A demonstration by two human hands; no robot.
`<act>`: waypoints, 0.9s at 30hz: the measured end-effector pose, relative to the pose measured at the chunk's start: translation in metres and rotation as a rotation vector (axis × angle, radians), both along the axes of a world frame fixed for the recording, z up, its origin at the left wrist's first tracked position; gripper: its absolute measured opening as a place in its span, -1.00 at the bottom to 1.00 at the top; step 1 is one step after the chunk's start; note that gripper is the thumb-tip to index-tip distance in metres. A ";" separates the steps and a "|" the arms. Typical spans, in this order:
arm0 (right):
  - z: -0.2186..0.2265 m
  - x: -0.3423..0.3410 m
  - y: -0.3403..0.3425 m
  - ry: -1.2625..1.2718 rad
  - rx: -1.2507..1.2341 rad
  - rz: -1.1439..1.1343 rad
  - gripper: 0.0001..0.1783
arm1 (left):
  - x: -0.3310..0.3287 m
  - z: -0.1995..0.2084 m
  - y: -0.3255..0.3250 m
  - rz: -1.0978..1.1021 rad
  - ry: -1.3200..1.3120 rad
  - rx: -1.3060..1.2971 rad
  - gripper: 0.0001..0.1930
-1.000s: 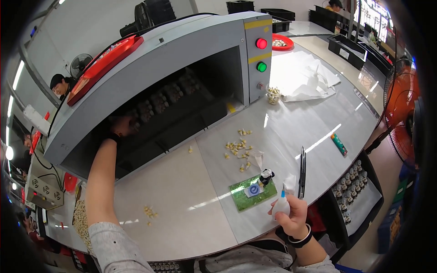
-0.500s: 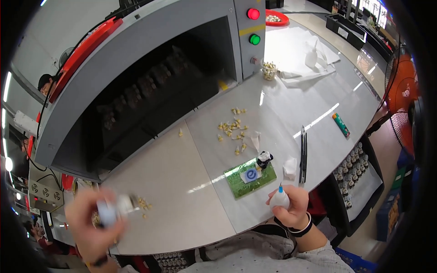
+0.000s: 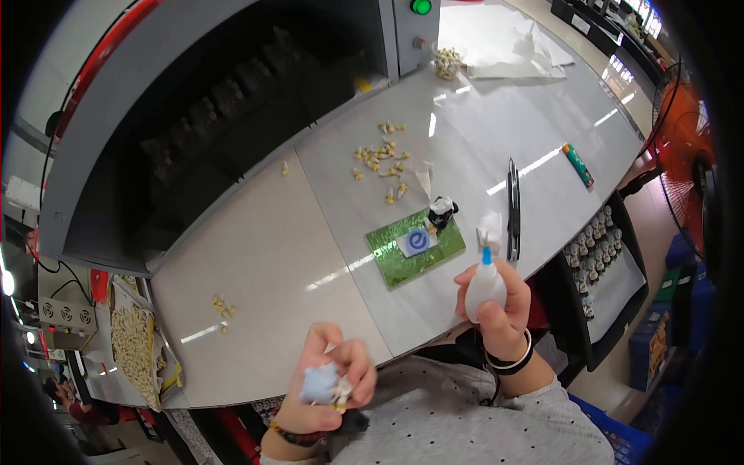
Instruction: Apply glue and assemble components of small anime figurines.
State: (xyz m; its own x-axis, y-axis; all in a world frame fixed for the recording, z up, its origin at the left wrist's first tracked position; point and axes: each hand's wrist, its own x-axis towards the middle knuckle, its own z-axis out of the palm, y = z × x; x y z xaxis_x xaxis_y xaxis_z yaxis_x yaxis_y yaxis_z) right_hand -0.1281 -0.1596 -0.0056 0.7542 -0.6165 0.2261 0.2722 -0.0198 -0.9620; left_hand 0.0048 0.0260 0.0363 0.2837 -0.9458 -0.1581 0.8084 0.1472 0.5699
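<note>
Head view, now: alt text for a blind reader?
A person's left hand holds a small pale blue object; the right hand holds a white bottle with a blue tip. On the table ahead lie a green pad and small yellowish pieces, near a gray machine.

Place: workshop | large grey machine (image 3: 108, 85) | black tray (image 3: 624, 283) of matching figures (image 3: 595, 242) | orange fan (image 3: 686, 163)

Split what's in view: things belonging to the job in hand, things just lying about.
Apparently the job's:
- white squeeze bottle, in the right hand
- small pale-blue piece, in the left hand

Seemingly lying about:
- green-and-orange cylinder
- crumpled white paper
</note>
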 end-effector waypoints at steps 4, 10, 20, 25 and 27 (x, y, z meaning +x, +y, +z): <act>0.015 0.006 0.015 -0.156 0.265 0.003 -0.46 | -0.010 0.004 -0.027 0.090 0.199 -0.013 -0.33; 0.023 0.013 0.026 -0.099 0.250 -0.113 -0.40 | -0.002 -0.018 -0.033 -0.085 0.101 -0.082 -0.37; 0.005 0.020 0.028 -0.326 0.360 -0.060 -0.55 | -0.005 -0.031 -0.023 -0.064 0.358 -0.232 -0.46; 0.014 0.020 0.029 -0.324 0.092 -0.021 -0.57 | -0.006 -0.029 -0.025 -0.014 0.335 -0.268 -0.41; 0.012 0.017 0.020 -0.371 -0.138 0.048 -0.54 | -0.006 -0.030 -0.025 0.011 0.331 -0.274 -0.40</act>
State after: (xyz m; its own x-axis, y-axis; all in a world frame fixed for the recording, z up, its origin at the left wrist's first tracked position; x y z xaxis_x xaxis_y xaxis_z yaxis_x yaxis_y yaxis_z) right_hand -0.1112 -0.1400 0.0062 0.6331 -0.5270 0.5670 0.6045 -0.1210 -0.7874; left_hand -0.0013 0.0009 0.0065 0.2706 -0.9626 0.0142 0.9385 0.2670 0.2191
